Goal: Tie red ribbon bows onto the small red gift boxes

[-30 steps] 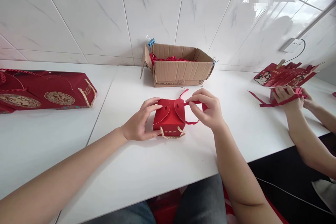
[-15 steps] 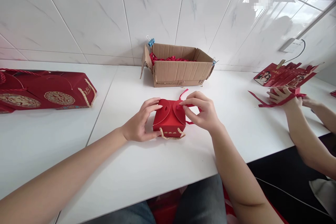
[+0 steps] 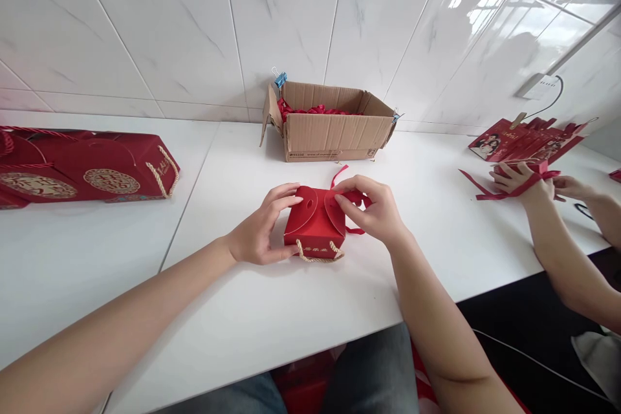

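Note:
A small red gift box (image 3: 315, 229) stands on the white table in front of me, its two rounded top flaps lying folded over. Gold lettering and a beige rope handle (image 3: 315, 260) show on its near side. My left hand (image 3: 262, 223) grips the left end, fingers on the top edge and thumb low at the near corner. Over the right flap, my right hand (image 3: 373, 207) pinches a red ribbon (image 3: 356, 231) at the flap's slot. Loose ribbon ends stick out behind and to the right of the box. The left flap's slot is bare.
Behind stands an open cardboard box (image 3: 334, 137) with red ribbons inside and clips on its corners. Large dark-red gift boxes (image 3: 121, 168) stand at left. At right, a co-worker's hands (image 3: 526, 184) hold a red box with ribbon, near several red bags (image 3: 526, 139).
The gift box and both my hands sit very slightly lower in view. My right fingers remain pinched on the ribbon at the flap. The co-worker's right hand has shifted a little.

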Demonstrator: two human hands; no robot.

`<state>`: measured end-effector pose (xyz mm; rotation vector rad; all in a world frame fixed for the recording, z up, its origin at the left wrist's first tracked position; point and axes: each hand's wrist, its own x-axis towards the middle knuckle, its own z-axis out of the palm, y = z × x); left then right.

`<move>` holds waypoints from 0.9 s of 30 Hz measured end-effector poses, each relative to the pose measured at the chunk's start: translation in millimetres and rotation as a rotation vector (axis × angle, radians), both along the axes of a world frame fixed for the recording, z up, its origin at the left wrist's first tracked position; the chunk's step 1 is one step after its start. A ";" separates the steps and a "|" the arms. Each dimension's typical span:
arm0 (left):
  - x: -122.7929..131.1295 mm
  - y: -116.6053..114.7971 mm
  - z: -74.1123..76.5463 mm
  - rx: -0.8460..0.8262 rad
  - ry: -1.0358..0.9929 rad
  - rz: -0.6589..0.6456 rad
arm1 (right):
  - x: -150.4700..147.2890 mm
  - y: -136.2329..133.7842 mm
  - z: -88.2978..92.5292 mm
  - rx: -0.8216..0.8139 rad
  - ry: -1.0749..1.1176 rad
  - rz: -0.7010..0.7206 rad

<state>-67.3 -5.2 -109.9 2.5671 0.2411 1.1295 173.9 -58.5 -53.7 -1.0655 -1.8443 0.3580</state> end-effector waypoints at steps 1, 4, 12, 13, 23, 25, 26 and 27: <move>-0.1 0.0 0.2 0.001 0.000 0.001 | -1.3 0.0 -0.5 -0.023 0.021 -0.004; 0.2 -0.4 1.2 0.010 0.000 -0.002 | -4.9 -1.2 -1.7 -0.096 0.078 0.022; 0.8 -0.5 1.1 0.016 -0.006 -0.001 | 2.0 -2.7 3.0 -0.059 -0.001 0.110; 0.7 -0.3 0.7 0.016 -0.006 -0.002 | 4.2 -2.2 3.4 -0.038 -0.022 0.137; 0.8 -1.2 1.4 0.010 0.000 0.008 | 9.4 0.0 2.5 0.036 -0.087 0.139; 1.0 -1.3 1.2 0.011 -0.004 0.003 | 10.0 0.6 3.1 0.068 -0.106 0.174; 1.0 -1.2 0.9 0.011 -0.004 -0.002 | 10.3 0.9 3.3 0.077 -0.111 0.189; 1.0 -1.0 0.6 0.011 -0.004 -0.007 | 10.4 1.1 3.5 0.085 -0.110 0.200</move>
